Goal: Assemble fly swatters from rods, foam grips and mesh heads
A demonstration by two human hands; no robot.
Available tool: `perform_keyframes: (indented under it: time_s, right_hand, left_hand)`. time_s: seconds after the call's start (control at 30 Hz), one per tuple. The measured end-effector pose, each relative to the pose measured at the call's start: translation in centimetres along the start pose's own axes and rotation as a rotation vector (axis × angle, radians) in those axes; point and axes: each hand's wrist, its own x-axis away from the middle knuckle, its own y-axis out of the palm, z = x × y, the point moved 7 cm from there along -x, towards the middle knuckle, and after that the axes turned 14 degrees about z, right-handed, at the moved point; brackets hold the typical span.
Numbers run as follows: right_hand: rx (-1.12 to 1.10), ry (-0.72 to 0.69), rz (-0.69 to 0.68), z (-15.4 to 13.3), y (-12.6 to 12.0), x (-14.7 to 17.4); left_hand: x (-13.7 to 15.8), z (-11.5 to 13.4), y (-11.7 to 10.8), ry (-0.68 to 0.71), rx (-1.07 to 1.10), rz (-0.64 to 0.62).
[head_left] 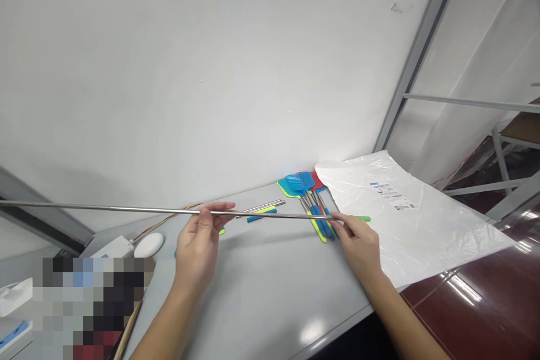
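A long, thin metal rod [143,210] runs almost level above the table, reaching the left edge of the view. My left hand [197,244] pinches it between thumb and fingers near its middle. Farther right, my right hand [358,241] is closed on the rod's other end, where a green tip [363,218] sticks out past the fingers. Behind the rod lies a pile of fly swatters [297,184] with blue, teal and red heads. Between my hands, beyond the rod, are metal tubes [270,204] and a blue and yellow-green handle [261,215]. Something blue-green is mostly hidden behind my left hand.
A white plastic bag [363,177] with a printed label covers the table's right end. At left, a white round disc [149,245] sits beside a white box [116,248] and thin wires. The white wall [211,67] rises behind. The lower left is blurred out.
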Motion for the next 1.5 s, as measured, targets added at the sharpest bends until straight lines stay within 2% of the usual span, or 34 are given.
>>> perform_keyframes:
  time_s: [0.17, 0.3, 0.4, 0.6, 0.67, 0.87, 0.93, 1.03, 1.17, 1.37, 1.5]
  right_hand:
    - [0.057, -0.085, 0.022, -0.5, -0.3, 0.1]
    - [0.126, -0.165, 0.080, -1.2, -0.8, -0.1]
    - [0.109, -0.208, 0.110, -1.5, -1.1, -0.2]
    - [-0.090, -0.290, 0.011, -2.6, 0.0, 0.7]
    - [-0.126, -0.284, 0.015, -2.7, -0.1, 0.9]
    - [-0.204, -0.254, 0.002, -3.5, -0.3, 1.2]
    - [-0.243, -0.263, -0.036, -4.9, 0.2, 1.4]
    - [-0.318, -0.265, -0.123, -7.4, 1.5, 2.2]
    - [-0.343, -0.198, -0.098, -8.7, 2.0, 2.6]
    - [-0.284, -0.214, -0.092, -7.6, 1.8, 2.5]
    - [-0.246, -0.133, -0.095, -6.2, 1.8, 2.1]
  left_hand:
    - [-1.6, 0.9, -1.7, 0.043, 0.092, 0.120]
    - [-1.5, 0.7, -1.6, 0.055, 0.094, 0.103]
    - [-0.5, 0.0, -0.6, 0.042, 0.012, 0.014]
    - [3.2, -1.6, 3.0, -0.010, -0.252, -0.281]
    - [3.7, -1.7, 3.4, -0.009, -0.280, -0.300]
    - [3.2, -2.1, 2.8, 0.019, -0.322, -0.225]
    - [4.0, -2.6, 3.5, 0.021, -0.315, -0.284]
    - [6.2, -3.0, 5.3, 0.020, -0.248, -0.446]
    - [7.1, -2.8, 5.7, 0.011, -0.228, -0.461]
    - [5.7, -2.7, 4.4, 0.015, -0.329, -0.487]
    - [3.5, -1.3, 2.9, 0.072, -0.237, -0.350]
